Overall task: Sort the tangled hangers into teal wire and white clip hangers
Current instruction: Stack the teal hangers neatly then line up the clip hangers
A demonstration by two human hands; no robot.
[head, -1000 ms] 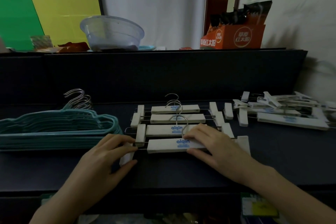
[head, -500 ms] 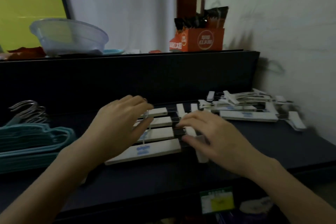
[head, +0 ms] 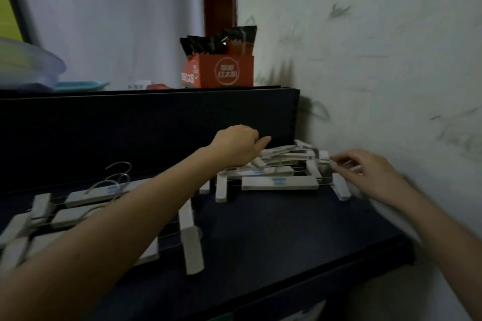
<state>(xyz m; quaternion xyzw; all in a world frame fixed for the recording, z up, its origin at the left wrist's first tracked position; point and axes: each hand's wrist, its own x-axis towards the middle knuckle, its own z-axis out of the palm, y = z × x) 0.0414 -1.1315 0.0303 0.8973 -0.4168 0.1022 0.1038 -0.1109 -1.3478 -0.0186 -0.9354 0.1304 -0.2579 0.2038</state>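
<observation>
A tangled pile of white clip hangers [head: 279, 181] lies on the dark table [head: 263, 232] against the right wall. My left hand [head: 236, 145] reaches across to the pile's left end with bent fingers whose tips are hidden. At the pile's right end, my right hand [head: 366, 173] pinches a clip of a white clip hanger [head: 324, 156]; the hand is blurred. A laid-out row of white clip hangers [head: 78, 197] with wire hooks sits at the left, partly under my left forearm. No teal wire hangers are in view.
A dark raised back panel [head: 130, 125] runs behind the table. On its top stand an orange box [head: 221, 73] of dark packets and a clear plastic bowl [head: 26, 65]. The pale wall [head: 378, 60] borders the table on the right.
My head has turned right, so the teal stack left the view. Both hands left the laid-out row and moved right to the tangled pile by the wall.
</observation>
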